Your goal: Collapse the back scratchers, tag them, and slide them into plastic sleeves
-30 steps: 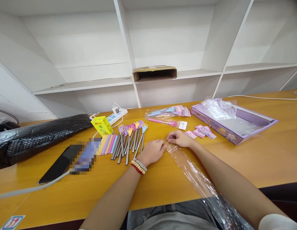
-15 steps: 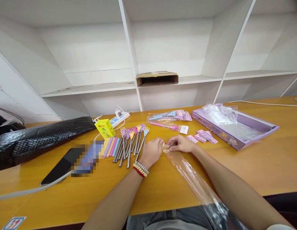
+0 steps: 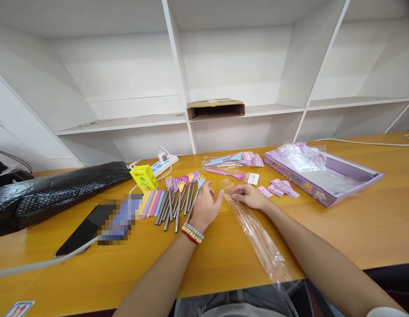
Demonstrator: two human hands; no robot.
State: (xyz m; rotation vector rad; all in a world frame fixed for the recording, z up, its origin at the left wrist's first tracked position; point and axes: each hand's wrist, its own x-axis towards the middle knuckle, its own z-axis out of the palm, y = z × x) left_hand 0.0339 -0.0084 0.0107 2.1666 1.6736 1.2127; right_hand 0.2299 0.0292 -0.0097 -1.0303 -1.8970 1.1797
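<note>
A long clear plastic sleeve runs across the table from between my hands down toward my lap. My right hand is closed on its far end, fingers pinched at the edge. My left hand, with a bracelet at the wrist, is just left of the sleeve, thumb and fingers apart and nothing in it. Close to its left lie several metal rods with small coloured hand-shaped heads, like back scratchers. Coloured tubes lie side by side beyond them. Several pink cards rest right of my right hand.
Bagged back scratchers lie toward the back. A purple tray box holding clear bags stands at right. On the left are a yellow box, a power strip, a black wrapped roll and a white cable.
My left hand has let go of the sleeve's end and moved slightly left, its fingers opening. My right hand stays at the sleeve, whose lower part has shifted left.
</note>
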